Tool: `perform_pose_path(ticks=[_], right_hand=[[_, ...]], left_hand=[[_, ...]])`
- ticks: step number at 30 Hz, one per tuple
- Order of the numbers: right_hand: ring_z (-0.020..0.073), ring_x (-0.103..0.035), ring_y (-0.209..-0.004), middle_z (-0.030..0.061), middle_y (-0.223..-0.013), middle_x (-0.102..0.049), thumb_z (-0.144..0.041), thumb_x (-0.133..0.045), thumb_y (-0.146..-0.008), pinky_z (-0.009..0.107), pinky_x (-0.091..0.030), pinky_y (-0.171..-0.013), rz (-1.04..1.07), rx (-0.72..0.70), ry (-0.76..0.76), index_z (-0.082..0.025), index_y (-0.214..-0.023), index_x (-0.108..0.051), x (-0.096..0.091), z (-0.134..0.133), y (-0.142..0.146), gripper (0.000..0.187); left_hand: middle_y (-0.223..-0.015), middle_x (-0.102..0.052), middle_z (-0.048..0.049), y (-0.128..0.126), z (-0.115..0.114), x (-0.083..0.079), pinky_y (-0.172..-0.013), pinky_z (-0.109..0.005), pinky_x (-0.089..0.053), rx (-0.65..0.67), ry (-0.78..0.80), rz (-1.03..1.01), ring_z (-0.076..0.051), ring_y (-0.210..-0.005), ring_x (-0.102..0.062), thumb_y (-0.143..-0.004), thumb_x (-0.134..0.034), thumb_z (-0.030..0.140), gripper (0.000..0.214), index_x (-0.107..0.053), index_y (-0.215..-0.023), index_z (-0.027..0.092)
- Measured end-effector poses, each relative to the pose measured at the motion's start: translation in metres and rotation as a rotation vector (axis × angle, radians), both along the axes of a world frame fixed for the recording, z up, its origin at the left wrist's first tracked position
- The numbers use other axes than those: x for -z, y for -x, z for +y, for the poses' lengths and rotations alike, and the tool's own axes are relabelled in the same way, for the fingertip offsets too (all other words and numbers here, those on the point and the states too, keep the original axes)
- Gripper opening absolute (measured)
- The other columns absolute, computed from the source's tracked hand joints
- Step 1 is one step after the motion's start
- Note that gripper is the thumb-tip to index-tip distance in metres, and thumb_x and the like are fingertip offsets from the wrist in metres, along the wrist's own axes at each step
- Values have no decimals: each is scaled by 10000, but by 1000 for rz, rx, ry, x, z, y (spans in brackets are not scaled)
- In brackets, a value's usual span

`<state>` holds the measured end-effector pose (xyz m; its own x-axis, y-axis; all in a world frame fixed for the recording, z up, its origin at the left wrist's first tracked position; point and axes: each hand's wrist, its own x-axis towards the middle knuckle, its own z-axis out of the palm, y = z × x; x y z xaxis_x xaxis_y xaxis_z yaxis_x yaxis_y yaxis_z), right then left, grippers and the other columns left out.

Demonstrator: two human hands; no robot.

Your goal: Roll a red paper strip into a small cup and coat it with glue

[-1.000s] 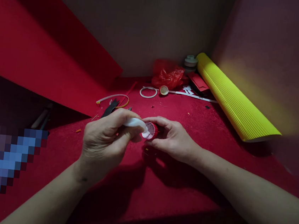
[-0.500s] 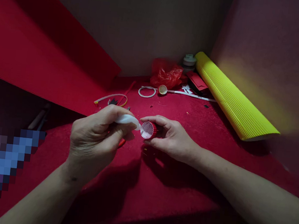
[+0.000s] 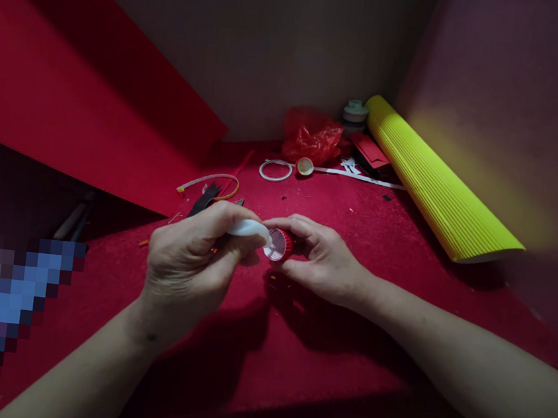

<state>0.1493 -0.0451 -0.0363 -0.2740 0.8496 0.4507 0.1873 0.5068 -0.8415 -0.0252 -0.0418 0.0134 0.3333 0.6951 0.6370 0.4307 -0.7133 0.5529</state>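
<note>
My left hand (image 3: 188, 263) is closed round a small white squeeze tube (image 3: 249, 228), whose tip touches the open white inside of a little red corrugated paper ring (image 3: 278, 244). My right hand (image 3: 321, 260) pinches that ring between thumb and fingers, just above the red felt table (image 3: 344, 349). The two hands meet at the middle of the view.
A big red corrugated sheet (image 3: 71, 101) leans at the left. A yellow corrugated roll (image 3: 436, 182) lies at the right. At the back are a red plastic bag (image 3: 313, 139), a white ring (image 3: 276, 170), a small round cap (image 3: 305, 166), paper strips and scraps.
My left hand with the tube drew back to the left half a second ago, then came back in so its tip meets the ring again. The right hand barely moved.
</note>
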Motion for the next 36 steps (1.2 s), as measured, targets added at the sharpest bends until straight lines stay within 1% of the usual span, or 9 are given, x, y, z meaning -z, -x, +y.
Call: perform_pose_path(ticks=[3, 6, 8, 12, 16, 21, 26, 31, 36], right_hand=[[139, -555, -801, 47, -922, -596, 21, -570, -700, 290, -459, -757, -2, 11, -9, -110, -1144, -602, 0, 0, -1, 464], [138, -560, -800, 49, -932, -600, 23, -565, -703, 289, -460, -754, 9, 13, -20, -110, -1152, -599, 0, 0, -1, 470], [132, -559, -791, 41, -922, -596, 20, -568, -704, 280, -459, -744, 14, 16, -26, -116, -1150, -601, 1, 0, -2, 467], [128, -558, -791, 34, -913, -590, 16, -570, -707, 273, -457, -741, 9, 23, -34, -125, -1148, -601, 2, 0, -3, 464], [126, -560, -807, 29, -929, -597, 7, -575, -712, 268, -458, -752, 13, 11, -33, -153, -1142, -603, 2, 1, -2, 460], [123, -553, -779, 29, -893, -586, 17, -569, -705, 266, -457, -731, 14, 5, -18, -117, -1140, -603, 0, 0, 0, 456], [122, -552, -784, 24, -897, -588, 15, -570, -702, 265, -454, -735, 9, 2, -2, -132, -1131, -604, -2, -1, 0, 455], [124, -552, -787, 23, -894, -591, -9, -574, -707, 270, -453, -739, 10, -2, -5, -145, -1106, -611, -1, -1, 0, 423], [130, -554, -785, 28, -891, -591, -36, -585, -719, 282, -456, -739, 24, -6, -9, -154, -1098, -611, -1, -2, 0, 397]], left_hand=[[-638, -649, 79, 2, 0, -2, -479, -144, -455, -3, -11, -10, -36, -490, -560, -762, -647, 74, 153, -657, -805, 220], [-605, -629, 87, 3, 0, -3, -467, -168, -449, -13, -5, -5, -51, -494, -562, -771, -606, 73, 203, -664, -822, 261], [-601, -624, 89, 3, -1, -3, -464, -179, -442, -42, 18, -3, -51, -494, -561, -781, -584, 86, 219, -666, -831, 283], [-585, -618, 85, 2, -3, -4, -468, -201, -431, -102, 36, -10, -55, -500, -561, -800, -588, 151, 173, -676, -822, 299], [-614, -634, 85, 0, -4, -4, -484, -200, -443, -62, 50, -26, -57, -516, -567, -796, -565, 113, 206, -664, -828, 291], [-621, -647, 83, 0, -3, -3, -490, -183, -470, 2, 39, -41, -59, -504, -583, -781, -616, 103, 162, -662, -816, 254], [-610, -640, 76, 0, -2, -3, -476, -174, -462, 19, 42, -57, -55, -488, -569, -777, -634, 90, 155, -662, -807, 239], [-601, -632, 69, 0, -1, -3, -477, -199, -460, 50, 116, -98, -74, -488, -574, -772, -634, 94, 133, -668, -794, 221], [-615, -632, 66, -1, -2, -3, -495, -223, -470, 34, 151, -105, -86, -499, -576, -768, -613, 76, 181, -663, -789, 249]])
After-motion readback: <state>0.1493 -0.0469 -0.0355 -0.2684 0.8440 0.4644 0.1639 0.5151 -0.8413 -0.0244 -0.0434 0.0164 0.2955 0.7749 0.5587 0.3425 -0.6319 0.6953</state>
